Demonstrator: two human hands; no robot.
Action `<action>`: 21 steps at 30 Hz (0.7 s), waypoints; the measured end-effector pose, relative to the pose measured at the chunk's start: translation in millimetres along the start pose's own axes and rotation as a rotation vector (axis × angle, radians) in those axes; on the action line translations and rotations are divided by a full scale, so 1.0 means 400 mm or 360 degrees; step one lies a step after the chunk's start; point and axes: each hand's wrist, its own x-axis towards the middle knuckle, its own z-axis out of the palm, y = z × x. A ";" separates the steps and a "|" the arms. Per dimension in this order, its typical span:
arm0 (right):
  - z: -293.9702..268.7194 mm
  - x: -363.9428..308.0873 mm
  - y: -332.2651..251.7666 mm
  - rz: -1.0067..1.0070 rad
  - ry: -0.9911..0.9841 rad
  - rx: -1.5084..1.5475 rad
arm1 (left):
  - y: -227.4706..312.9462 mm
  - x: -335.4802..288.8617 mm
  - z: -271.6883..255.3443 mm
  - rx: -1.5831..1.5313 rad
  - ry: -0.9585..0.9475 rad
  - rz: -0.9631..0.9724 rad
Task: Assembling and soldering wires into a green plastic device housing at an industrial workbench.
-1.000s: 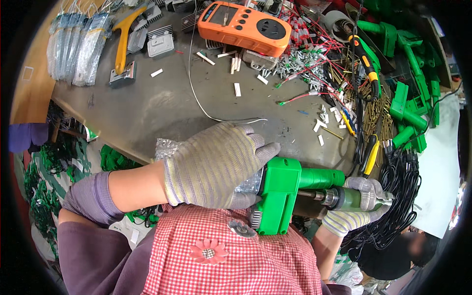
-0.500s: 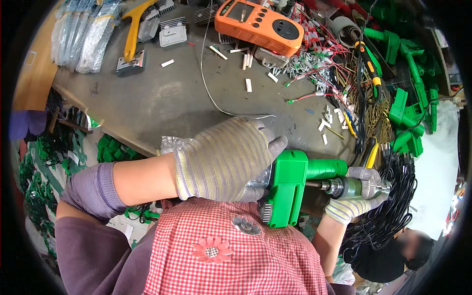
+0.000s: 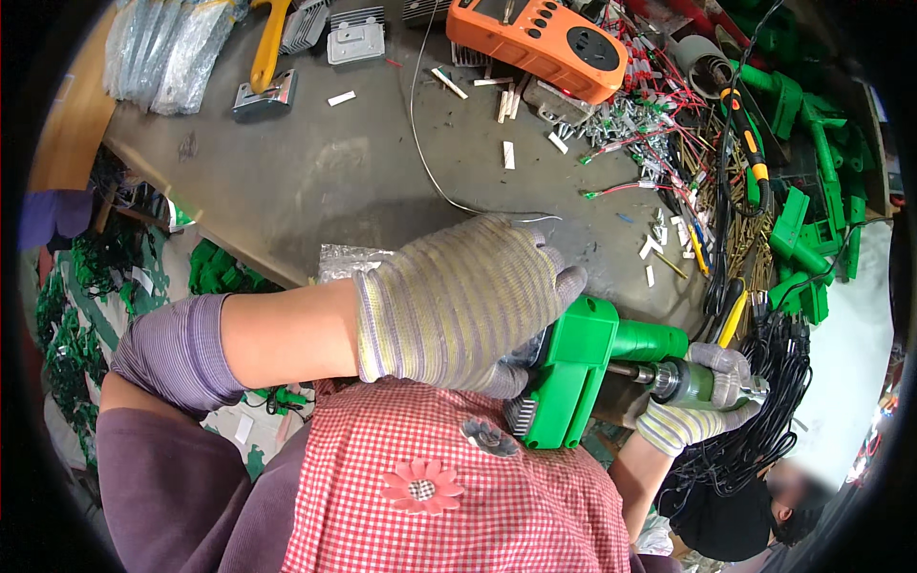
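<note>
My left hand, in a striped knit glove, is wrapped round one end of a green plastic tool body held in front of my apron. The body has a round handle pointing right and a ridged metal piece at its lower left edge. Clear plastic film shows behind my left wrist. Gloved too, my right hand grips a power screwdriver with a metal chuck. Its bit points left at the green body, beside the handle; the bit's tip is hidden, so I cannot tell whether it sits on a screw.
On the grey bench lie an orange meter, a yellow-handled scraper, metal heat sinks, bagged parts and loose screws. Black cables hang at the right, near green housings. Another person is at lower right.
The screwdriver has come closer to the green body, and less of its bit shows. The tool body has tilted a little. The bench has shifted right and up in view.
</note>
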 end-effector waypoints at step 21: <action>-0.001 0.019 -0.041 0.0558 -0.0555 0.0340 | 0.002 0.008 -0.024 -0.0196 -0.0016 -0.0091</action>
